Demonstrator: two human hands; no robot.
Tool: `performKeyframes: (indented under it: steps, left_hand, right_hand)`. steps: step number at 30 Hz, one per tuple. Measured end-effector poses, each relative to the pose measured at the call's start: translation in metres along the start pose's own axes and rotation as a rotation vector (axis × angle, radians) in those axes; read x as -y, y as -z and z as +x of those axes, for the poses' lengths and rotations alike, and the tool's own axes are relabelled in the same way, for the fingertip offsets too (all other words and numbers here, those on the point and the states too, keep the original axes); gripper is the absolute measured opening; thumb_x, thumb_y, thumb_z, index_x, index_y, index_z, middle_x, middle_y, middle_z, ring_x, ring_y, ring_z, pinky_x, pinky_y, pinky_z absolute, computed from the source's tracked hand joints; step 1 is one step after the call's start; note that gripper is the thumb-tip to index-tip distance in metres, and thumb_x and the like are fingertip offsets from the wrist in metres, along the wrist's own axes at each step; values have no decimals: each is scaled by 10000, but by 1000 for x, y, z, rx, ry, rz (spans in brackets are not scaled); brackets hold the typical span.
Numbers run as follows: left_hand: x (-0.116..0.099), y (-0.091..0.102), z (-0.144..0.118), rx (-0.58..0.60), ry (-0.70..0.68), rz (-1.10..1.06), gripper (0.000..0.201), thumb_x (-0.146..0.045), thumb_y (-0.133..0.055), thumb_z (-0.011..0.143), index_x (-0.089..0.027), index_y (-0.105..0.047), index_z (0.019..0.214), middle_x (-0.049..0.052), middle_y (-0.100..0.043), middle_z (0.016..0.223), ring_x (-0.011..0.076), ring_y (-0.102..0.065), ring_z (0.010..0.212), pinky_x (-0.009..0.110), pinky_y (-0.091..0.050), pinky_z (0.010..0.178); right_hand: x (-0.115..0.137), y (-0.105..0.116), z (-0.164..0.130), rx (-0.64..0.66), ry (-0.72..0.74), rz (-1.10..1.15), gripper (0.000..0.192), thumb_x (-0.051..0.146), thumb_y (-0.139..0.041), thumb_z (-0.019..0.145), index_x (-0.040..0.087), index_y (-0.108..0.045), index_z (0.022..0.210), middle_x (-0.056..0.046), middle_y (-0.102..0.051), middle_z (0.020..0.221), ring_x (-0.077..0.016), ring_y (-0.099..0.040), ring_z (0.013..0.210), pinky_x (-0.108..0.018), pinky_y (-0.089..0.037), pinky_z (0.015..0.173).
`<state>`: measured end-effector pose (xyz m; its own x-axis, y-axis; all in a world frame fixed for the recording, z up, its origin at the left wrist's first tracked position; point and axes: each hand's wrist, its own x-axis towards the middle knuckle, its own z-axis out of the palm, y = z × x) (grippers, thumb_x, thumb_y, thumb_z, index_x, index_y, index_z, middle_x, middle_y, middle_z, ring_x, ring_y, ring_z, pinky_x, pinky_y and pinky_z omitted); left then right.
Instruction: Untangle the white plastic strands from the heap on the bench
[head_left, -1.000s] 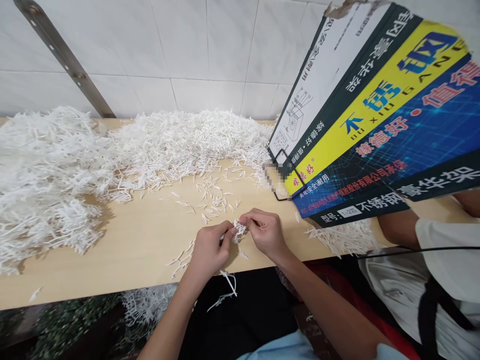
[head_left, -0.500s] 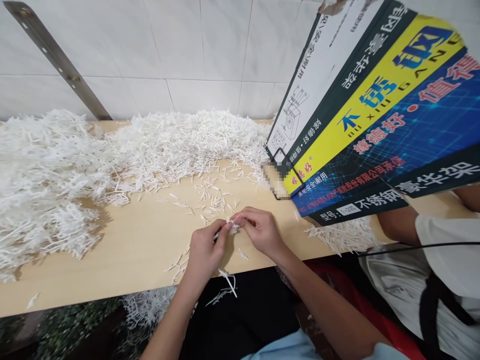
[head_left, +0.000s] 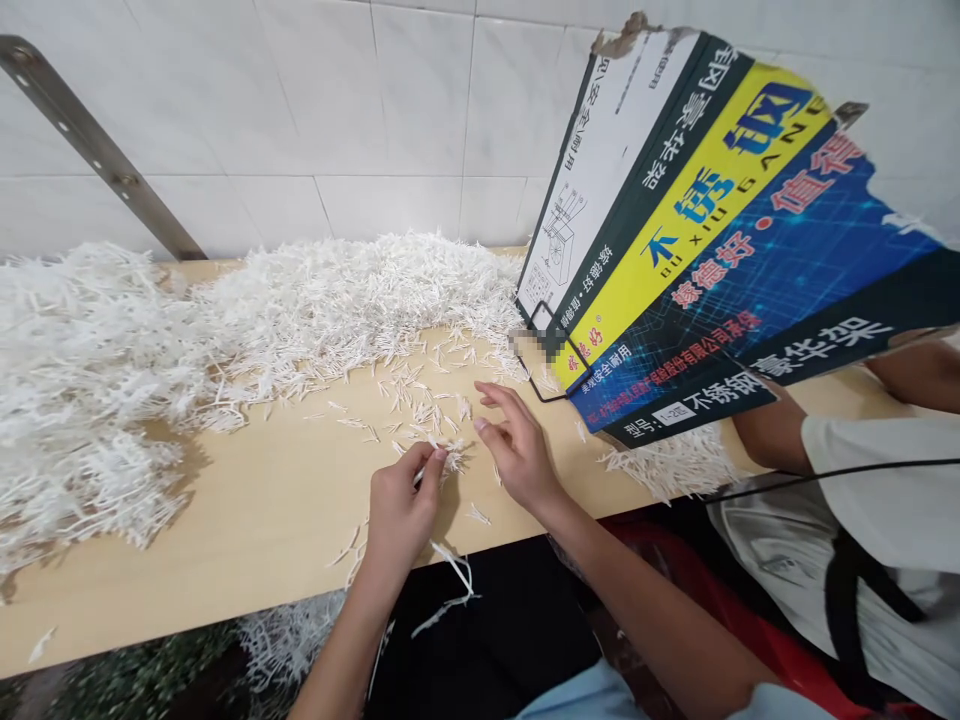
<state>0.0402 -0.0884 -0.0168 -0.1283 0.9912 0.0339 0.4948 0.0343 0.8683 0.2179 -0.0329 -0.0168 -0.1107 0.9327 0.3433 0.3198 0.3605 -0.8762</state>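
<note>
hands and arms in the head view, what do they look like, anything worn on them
Both hands, left hand and right hand, are bare: no gloves, rings or watch visible. The forearms are uncovered; light blue fabric, seemingly short sleeves, shows at the bottom edge.

The left hand [head_left: 401, 505] is curled, thumb and forefinger pinched together. The right hand [head_left: 516, 450] lies open, fingers spread forward.

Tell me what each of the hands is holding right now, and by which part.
The left hand pinches a small bunch of white plastic pieces by its near end; the right hand is open and holds nothing.
</note>
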Motion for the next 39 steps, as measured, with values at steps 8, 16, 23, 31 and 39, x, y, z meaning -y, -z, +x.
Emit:
performKeyframes:
  steps: [8, 16, 23, 31, 39]
  left_hand:
    - [0, -2, 0, 6, 7, -20, 362, -479, -501, 991, -206, -627, 788, -40, -527, 602, 125, -461, 550, 241, -333, 580]
    - [1, 2, -4, -25, 44, -27, 386, -511, -529, 974, -211, -581, 737, -52, -452, 557, 119, -412, 519, 241, -310, 551]
    - [1, 0, -2, -81, 47, -157, 330, -519, -491, 1019, -224, -579, 901, -47, -566, 639, 132, -480, 562, 230, -368, 579]
    - [-2, -1, -3, 18, -2, -132, 343, -491, -478, 1031, -227, -544, 823, -47, -522, 617, 136, -496, 574, 235, -373, 598]
    - [0, -5, -1, 3, 13, -18, 319, -499, -577, 969, -224, -733, 930, -40, -607, 592, 131, -489, 512, 240, -348, 569]
  right_hand:
    - [5, -6, -6, 218, 108, -118, 166, 361, -669, 983, 230, -771, 978, -37, -753, 887, -171, -684, 794, -286, -536, 754]
    - [-23, 1, 3, -308, -170, 92, 362, 483, -530, 1036, 194, -689, 888, -49, -684, 772, -149, -576, 581, -267, -444, 508]
    - [5, -1, -3, 229, 169, -238, 468, 492, -635, 1001, 247, -619, 1400, -119, -698, 1310, -261, -650, 1168, -403, -545, 981]
    - [5, -1, 0, 330, 94, -58, 201, 334, -641, 1010, 224, -805, 1044, -54, -785, 945, -167, -714, 799, -282, -557, 742]
    - [1, -1, 0, 225, -14, 66, 242, 209, -665, 910, 212, -774, 1126, -63, -794, 1023, -183, -742, 909, -297, -594, 800]
